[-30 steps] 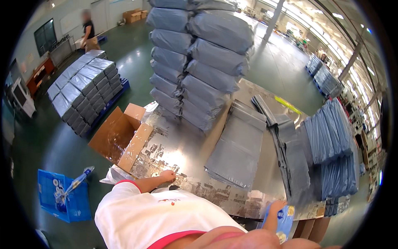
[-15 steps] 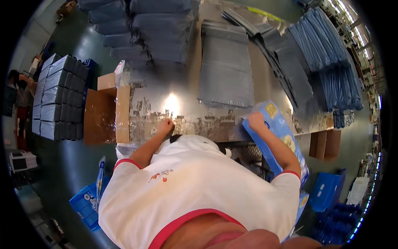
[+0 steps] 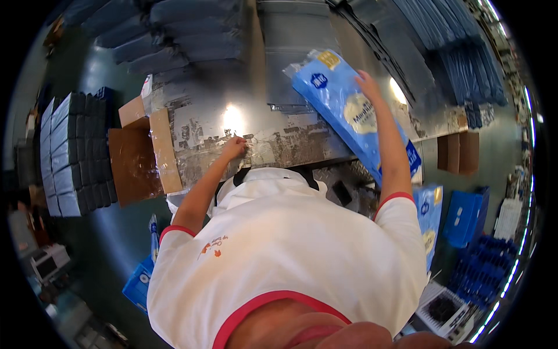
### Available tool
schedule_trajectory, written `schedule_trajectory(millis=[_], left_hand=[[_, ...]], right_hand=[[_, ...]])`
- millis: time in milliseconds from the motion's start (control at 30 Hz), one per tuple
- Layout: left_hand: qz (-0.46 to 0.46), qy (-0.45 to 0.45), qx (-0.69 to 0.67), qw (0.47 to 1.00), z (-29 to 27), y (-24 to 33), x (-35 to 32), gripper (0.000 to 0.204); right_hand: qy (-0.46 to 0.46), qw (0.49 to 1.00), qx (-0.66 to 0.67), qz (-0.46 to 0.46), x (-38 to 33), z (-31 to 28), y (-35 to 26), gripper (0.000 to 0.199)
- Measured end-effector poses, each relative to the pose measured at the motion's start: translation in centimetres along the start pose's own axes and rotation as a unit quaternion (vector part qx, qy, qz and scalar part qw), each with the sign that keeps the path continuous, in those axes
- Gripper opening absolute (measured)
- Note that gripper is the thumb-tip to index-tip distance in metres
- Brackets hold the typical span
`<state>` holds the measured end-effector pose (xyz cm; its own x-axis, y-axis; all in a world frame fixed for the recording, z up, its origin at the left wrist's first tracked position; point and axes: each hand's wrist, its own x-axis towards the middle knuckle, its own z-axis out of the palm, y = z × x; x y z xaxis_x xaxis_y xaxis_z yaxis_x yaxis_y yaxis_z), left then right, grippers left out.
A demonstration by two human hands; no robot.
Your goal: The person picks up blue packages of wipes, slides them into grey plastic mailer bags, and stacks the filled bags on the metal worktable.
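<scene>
Metal worktable, grey and scuffed with glare spots, is filling the upper middle of the view. Stacks of grey plastic mailer bags are piling up at eleven o'clock, and a flat grey bag stack is lying at twelve. Dark blue bundles are fanning out at one o'clock. An open brown cardboard box is hanging off the table's left edge at nine o'clock, with grey wrapped packs standing in rows beyond it.

A long blue plastic package with a yellow corner label and a pale oval picture is lying slantwise across the table at one o'clock. The right hand is resting on its upper edge with fingers curled over it, gripping the package. More blue packs are sitting below the table at three o'clock.

The left hand is pressing its loosely bent fingers on the table's near edge at eleven o'clock, well apart from the blue package; whether it is holding anything is unclear.
</scene>
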<state>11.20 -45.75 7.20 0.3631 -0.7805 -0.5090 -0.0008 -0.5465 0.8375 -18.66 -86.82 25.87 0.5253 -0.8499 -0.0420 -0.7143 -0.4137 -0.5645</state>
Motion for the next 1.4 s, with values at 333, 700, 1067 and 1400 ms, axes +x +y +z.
schedule_trajectory(millis=[333,700,1067,1400], left_hand=[[0.044,-0.106,0.057,0.992,-0.2,0.9,2.9,0.024],[0.281,0.081,0.21,0.933,3.2,14.2,12.8,0.048],[0.26,-0.12,0.129,0.949,2.1,19.9,23.1,0.055],[0.259,-0.13,0.088,0.953,5.1,18.1,14.2,0.057]], right_hand=[[-0.023,0.933,-0.242,0.265,-10.6,-1.3,5.1,0.057],[0.019,0.964,0.199,0.177,-18.8,9.4,3.8,0.045],[-0.275,0.939,0.127,0.162,-19.0,8.3,6.1,0.04],[0.047,0.976,-0.139,-0.16,0.2,13.6,4.5,0.023]])
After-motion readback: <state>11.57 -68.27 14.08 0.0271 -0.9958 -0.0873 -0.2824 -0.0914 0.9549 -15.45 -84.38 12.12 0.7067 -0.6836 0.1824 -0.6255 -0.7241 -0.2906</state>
